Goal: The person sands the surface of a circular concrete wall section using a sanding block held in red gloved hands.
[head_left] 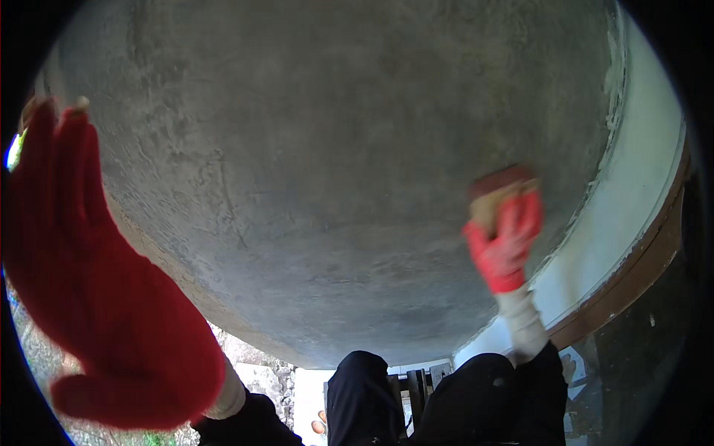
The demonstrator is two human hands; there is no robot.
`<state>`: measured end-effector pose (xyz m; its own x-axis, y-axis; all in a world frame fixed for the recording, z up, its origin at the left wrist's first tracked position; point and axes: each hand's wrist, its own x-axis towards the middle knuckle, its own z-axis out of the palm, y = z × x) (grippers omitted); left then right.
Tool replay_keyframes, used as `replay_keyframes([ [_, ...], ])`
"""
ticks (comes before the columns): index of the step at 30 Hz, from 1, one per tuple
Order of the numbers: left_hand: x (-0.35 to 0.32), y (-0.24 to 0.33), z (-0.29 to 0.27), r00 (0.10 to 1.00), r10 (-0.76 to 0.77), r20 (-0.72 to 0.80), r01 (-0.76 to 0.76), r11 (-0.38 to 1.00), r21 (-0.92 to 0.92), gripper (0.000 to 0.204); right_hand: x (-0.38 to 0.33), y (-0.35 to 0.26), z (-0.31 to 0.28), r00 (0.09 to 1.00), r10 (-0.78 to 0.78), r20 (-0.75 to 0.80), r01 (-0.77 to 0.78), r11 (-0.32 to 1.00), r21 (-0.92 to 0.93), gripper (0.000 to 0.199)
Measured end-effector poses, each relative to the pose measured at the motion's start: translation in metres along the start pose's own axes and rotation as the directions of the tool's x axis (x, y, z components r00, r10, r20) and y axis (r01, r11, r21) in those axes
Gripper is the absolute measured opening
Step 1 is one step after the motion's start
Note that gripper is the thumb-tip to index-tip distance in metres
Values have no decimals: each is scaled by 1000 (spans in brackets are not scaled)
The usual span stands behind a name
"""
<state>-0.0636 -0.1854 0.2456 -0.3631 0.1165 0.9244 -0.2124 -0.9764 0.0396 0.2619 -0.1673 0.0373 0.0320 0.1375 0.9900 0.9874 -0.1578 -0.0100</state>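
Observation:
A broad grey plastered wall [335,171] fills most of the head view, with faint ridges and patches on its surface. Against its right part, my right hand [509,241], in a red glove, grips a sanding block [492,201]. The block looks tan with a reddish-brown face, and it is smeared by motion. At the left, close up, my left hand [111,290] is raised in a red glove. Its fingers are stretched out and nothing is in it. Whether its fingertips touch the wall's left edge, I cannot tell.
A white trim [617,186] borders the wall on the right, with a brown edge [625,297] beyond it. My knees [364,401] are bent below, above dark slats [416,390]. Bright rough ground [256,349] shows at lower left.

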Motion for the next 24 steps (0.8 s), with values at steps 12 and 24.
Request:
replay_keyframes([
  [12, -129, -176, -45, 896, -84, 437, -288, 640, 713, 56, -71, 21, 25, 793, -554, 251, 579, 815, -29, 71],
  [24, -225, -123, -100, 862, -442, 248, 128, 664, 737, 65, 119, -76, 9, 957, -287, -47, 285, 957, -43, 75],
])
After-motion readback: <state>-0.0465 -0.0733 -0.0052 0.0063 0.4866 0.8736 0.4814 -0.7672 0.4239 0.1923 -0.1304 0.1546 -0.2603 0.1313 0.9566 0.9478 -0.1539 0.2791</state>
